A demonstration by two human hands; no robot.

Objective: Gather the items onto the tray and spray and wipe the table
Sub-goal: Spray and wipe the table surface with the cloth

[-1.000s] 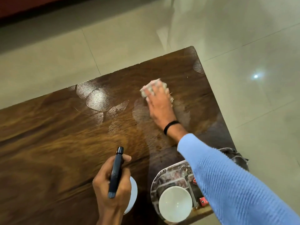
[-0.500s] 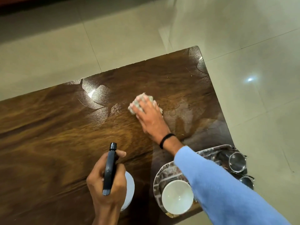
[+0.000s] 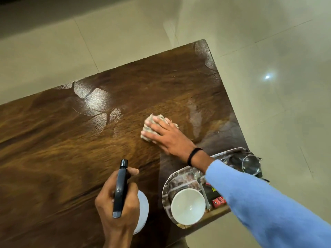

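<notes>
**A:** What is your right hand doing?

**B:** My right hand [image 3: 168,138] lies flat on a crumpled pale cloth [image 3: 151,128], fingers [image 3: 157,122] spread wide over it and pressing it onto the wooden table [image 3: 71,140]. The cloth bunches under my fingertips and palm and sticks out past them on the far side. There's a black band [image 3: 194,155] on that wrist and a blue sleeve [image 3: 268,203] behind it.

**A:** And the left?

**B:** My left hand [image 3: 118,203] is wrapped tight around the spray bottle [image 3: 141,210]. Its dark trigger head [image 3: 120,188] runs up through my fist, nozzle pointing away from me, and my forefinger curls near the front of it. The white body of the bottle shows beside my palm, but I can't tell whether its base touches the table.

**A:** Where's the tray?

**B:** The tray [image 3: 168,187] sits at the near right corner of the table, just beside my right forearm, which crosses over it. A white bowl [image 3: 188,205] stands in its near end, a shiny metal cup [image 3: 251,164] at its far end, and a small red packet [image 3: 218,201] lies between them, partly under my sleeve.

**A:** And the tabletop itself?

**B:** There are glossy patches to the left of the cloth and a pale sheen to its right
</notes>
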